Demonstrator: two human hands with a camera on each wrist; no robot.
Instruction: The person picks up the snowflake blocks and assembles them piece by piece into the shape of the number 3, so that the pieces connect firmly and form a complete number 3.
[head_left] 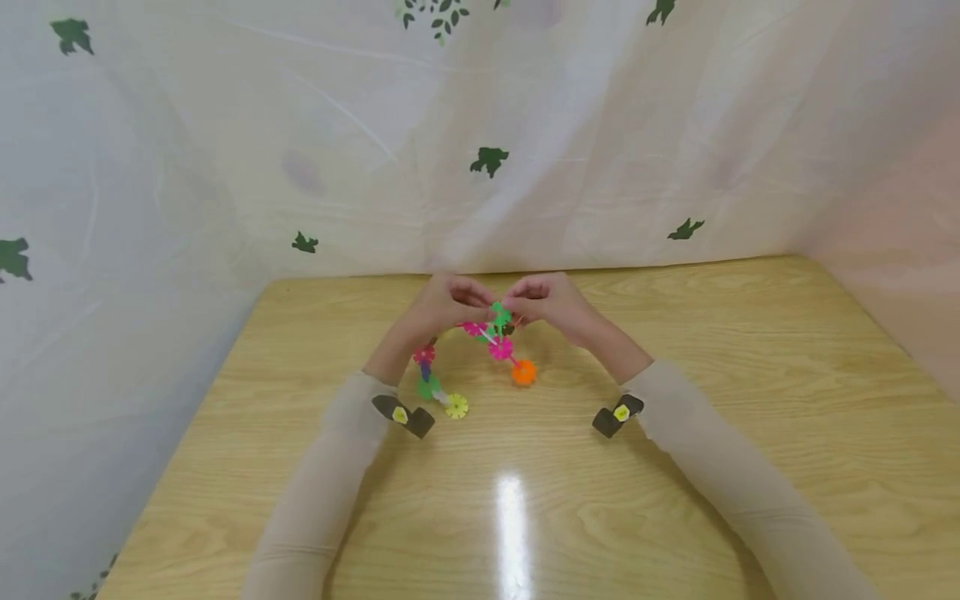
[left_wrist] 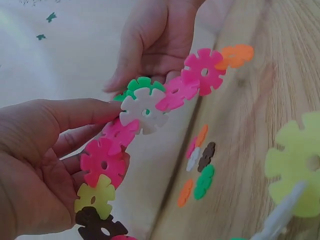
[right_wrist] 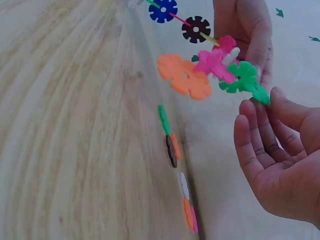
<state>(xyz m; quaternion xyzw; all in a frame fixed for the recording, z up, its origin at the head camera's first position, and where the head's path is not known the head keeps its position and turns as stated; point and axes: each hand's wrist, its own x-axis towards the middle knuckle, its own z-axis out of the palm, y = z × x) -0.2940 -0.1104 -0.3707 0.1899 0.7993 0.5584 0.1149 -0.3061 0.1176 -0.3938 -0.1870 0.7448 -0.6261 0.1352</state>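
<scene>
A chain of slotted flower-shaped plastic discs hangs between the two hands, above the table. My left hand [head_left: 438,307] pinches it near a white disc [left_wrist: 136,109], with pink discs on either side. Below the palm the chain runs on through a yellow disc [left_wrist: 93,199] and a brown disc [left_wrist: 95,226]. The fingertips of my right hand [right_wrist: 287,167] pinch a small green disc [right_wrist: 261,94] joined to another green disc [right_wrist: 241,77]. From there a branch of pink discs leads to an orange disc [head_left: 524,372] at its free end. A pale yellow disc [head_left: 456,407] ends the other side.
Several loose discs, among them a green one [left_wrist: 204,182] and a brown one [left_wrist: 206,156], lie near the far edge of the wooden table [head_left: 675,500]. A pale cloth [head_left: 360,150] with green leaf and bird shapes hangs behind.
</scene>
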